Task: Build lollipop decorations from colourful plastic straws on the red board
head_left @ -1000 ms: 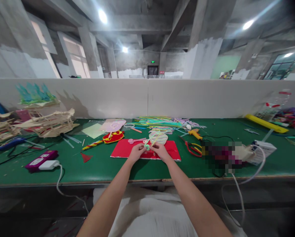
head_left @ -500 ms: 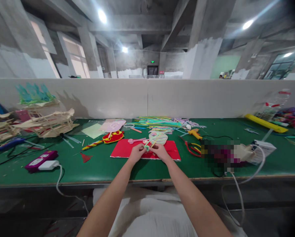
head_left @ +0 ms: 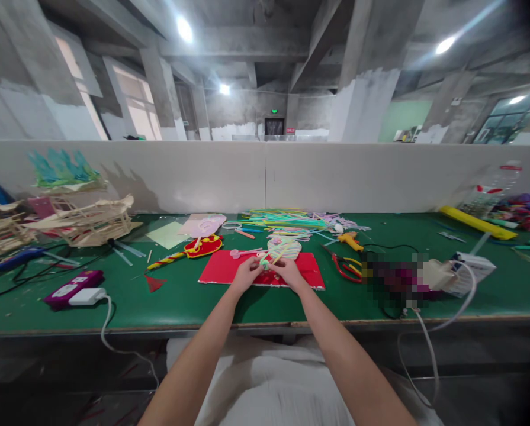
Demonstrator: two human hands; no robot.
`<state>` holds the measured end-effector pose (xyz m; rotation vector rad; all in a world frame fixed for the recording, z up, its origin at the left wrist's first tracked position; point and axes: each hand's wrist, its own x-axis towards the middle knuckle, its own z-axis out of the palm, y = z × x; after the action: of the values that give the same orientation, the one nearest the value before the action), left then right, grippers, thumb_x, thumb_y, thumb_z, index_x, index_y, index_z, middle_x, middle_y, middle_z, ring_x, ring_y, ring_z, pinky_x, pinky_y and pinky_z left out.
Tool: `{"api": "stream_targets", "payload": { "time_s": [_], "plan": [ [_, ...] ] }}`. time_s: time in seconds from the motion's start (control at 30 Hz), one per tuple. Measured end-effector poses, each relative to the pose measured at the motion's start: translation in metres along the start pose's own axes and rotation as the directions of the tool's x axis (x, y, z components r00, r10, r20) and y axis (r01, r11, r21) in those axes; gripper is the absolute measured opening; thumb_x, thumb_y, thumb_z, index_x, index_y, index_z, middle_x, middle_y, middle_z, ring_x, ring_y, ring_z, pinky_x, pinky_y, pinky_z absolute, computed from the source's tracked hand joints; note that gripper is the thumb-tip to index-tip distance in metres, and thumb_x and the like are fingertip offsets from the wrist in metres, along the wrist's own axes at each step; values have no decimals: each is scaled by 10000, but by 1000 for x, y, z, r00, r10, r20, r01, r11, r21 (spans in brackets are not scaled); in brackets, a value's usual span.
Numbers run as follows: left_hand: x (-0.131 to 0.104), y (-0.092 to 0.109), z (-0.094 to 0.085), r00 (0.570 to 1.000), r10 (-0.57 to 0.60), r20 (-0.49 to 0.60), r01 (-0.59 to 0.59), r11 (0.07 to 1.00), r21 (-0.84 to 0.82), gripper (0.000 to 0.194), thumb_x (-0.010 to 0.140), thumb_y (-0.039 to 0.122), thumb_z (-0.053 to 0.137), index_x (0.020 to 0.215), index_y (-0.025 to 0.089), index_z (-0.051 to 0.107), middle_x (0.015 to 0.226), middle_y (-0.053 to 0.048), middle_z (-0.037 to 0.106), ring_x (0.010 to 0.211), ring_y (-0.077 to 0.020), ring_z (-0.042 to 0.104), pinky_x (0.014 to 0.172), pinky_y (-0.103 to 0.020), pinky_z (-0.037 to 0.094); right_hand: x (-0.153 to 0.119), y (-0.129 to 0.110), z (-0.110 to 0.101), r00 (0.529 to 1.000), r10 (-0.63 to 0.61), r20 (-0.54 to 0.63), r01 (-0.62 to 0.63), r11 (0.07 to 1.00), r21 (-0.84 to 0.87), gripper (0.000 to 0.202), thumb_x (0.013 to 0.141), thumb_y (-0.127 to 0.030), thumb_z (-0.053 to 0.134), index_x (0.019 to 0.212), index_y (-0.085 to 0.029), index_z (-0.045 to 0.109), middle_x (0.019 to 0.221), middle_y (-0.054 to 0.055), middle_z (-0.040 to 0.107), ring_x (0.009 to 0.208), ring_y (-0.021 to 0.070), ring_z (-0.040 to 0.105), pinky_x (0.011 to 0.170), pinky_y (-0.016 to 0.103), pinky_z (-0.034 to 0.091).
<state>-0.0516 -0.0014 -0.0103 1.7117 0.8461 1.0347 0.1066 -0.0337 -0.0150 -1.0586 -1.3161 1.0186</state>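
Over the front part of a red board [head_left: 215, 267], my left hand [head_left: 246, 275] and my right hand [head_left: 286, 274] nearly meet at the fingertips. Between them is a small green coil [head_left: 264, 264], pinched by both hands. A thin yellowish strip [head_left: 279, 253] rises from the coil toward the upper right. Just behind my fingers lies a pale striped round piece [head_left: 290, 247]. A pink stick with a round end [head_left: 235, 253] rests at the board's back edge.
Coloured strips [head_left: 286, 219] lie behind the board. Red-handled pliers [head_left: 348, 269] and a yellow glue gun [head_left: 350, 240] are to the right. On the left are a red and yellow piece [head_left: 205, 247], a purple power strip [head_left: 73, 289] and wooden models [head_left: 87, 222].
The green coil has turned slightly between my fingertips and shows more of its face. Both hands stay in nearly the same place.
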Motion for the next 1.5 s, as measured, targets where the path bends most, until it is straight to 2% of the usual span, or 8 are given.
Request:
{"api": "stream_targets", "payload": {
  "time_s": [0.37,0.67,0.93,1.3,1.5],
  "plan": [
    [-4,3,2,998,-20,53,24,997,-78,338,656,392,565,880,159,465,674,-26,645,635,-161,622,660,-312,490,2,2,2,1000,-17,14,17,1000,-12,338,597,-419,609,777,-134,608,624,24,611,455,100,484,422,220,386],
    [-5,4,1,999,-6,40,6,1000,-17,307,651,385,568,849,165,486,663,-22,644,645,-166,618,639,-292,476,2,3,2,999,-46,5,46,997,-65,282,599,-370,607,767,-143,604,612,13,595,502,118,501,434,219,381],
    [-5,3,1,1000,0,-16,1,999,38,298,630,370,588,832,162,517,642,-11,634,633,-156,604,611,-265,461,4,6,2,997,-77,6,77,993,-88,277,591,-372,610,757,-150,604,615,11,596,555,143,529,472,237,398],
    [-5,2,0,997,63,36,-66,994,82,230,690,340,526,814,155,463,628,5,608,610,-130,589,555,-213,427,1,-1,3,999,7,33,-6,1000,-24,366,602,-428,604,827,-141,591,565,-6,572,400,75,434,403,207,356],
    [-5,2,1,997,72,35,-75,992,105,209,696,336,513,791,159,455,599,22,588,574,-109,567,521,-188,401,2,1,2,999,-4,44,6,999,-45,328,591,-420,614,754,-136,599,531,-16,551,384,67,409,383,197,323]
  ]
}}
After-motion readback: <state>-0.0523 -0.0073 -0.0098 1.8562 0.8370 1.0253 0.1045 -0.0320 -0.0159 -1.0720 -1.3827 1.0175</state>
